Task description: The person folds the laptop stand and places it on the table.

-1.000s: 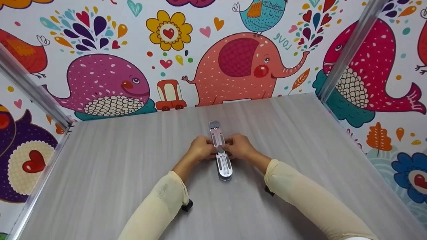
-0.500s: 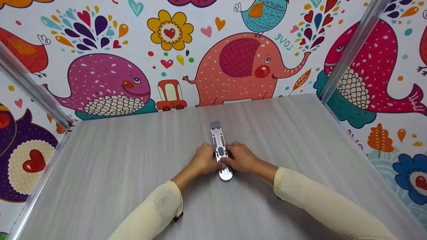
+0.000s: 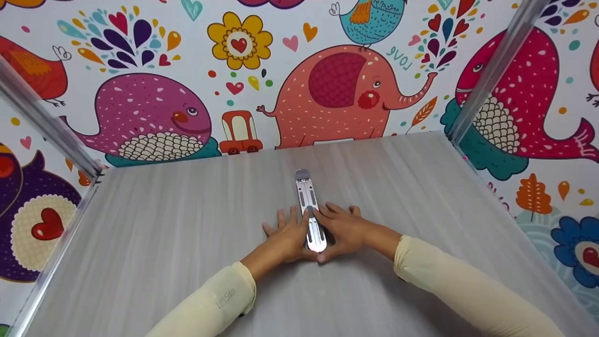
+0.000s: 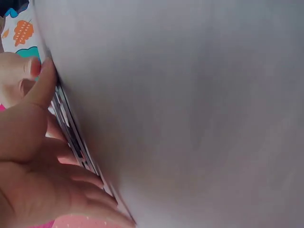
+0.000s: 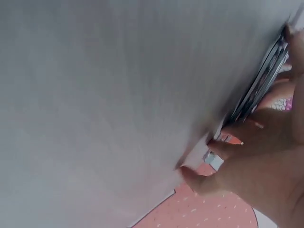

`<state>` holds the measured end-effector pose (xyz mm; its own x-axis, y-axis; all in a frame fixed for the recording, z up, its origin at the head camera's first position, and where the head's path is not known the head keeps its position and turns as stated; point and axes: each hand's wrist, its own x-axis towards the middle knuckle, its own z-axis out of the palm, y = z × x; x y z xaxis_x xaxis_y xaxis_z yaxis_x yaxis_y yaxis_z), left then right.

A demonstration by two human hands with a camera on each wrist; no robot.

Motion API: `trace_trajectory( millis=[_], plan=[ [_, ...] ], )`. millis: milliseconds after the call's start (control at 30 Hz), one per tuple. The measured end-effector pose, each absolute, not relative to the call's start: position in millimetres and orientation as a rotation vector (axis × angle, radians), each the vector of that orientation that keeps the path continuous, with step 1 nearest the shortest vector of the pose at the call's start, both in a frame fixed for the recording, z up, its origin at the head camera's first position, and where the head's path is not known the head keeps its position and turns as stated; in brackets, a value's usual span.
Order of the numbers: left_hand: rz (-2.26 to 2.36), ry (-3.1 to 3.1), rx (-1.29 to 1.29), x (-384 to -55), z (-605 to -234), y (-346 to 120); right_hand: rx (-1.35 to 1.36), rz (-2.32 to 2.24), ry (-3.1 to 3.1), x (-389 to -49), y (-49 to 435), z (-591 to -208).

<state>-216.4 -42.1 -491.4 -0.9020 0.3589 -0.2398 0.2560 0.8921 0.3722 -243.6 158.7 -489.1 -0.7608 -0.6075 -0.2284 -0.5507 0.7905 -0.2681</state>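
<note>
A slim silver folding laptop stand (image 3: pixel 306 191), folded into a narrow bar with grey pads, lies lengthwise on the table (image 3: pixel 187 243). My left hand (image 3: pixel 286 239) is at its left side, fingers spread and the index finger alongside the metal. On the other side is my right hand (image 3: pixel 347 229), its index fingertip near the grey middle pad. Both thumbs meet at the stand's near end. In the left wrist view, the left fingers (image 4: pixel 90 190) extend low along the edge of the stand (image 4: pixel 71 128). The right wrist view shows right fingertips (image 5: pixel 190 178) down at the tabletop.
A white wall (image 3: pixel 262 98) printed with cartoon animals rises behind the table. Metal posts (image 3: pixel 486 75) stand at both back corners, and a metal rail (image 3: pixel 51 262) runs along the left edge.
Both hands have slid toward the near end of the stand. Their fingers have gone from gripping its middle to spreading along its sides, thumbs now together. The stand has stayed in place.
</note>
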Motion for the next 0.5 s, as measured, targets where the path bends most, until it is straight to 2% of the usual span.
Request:
trace_trajectory(
  millis=[500],
  plan=[
    [0.445, 2.718, 0.504, -242, -494, -47, -0.798, -0.386, 2.680, -259, 152, -495]
  ],
)
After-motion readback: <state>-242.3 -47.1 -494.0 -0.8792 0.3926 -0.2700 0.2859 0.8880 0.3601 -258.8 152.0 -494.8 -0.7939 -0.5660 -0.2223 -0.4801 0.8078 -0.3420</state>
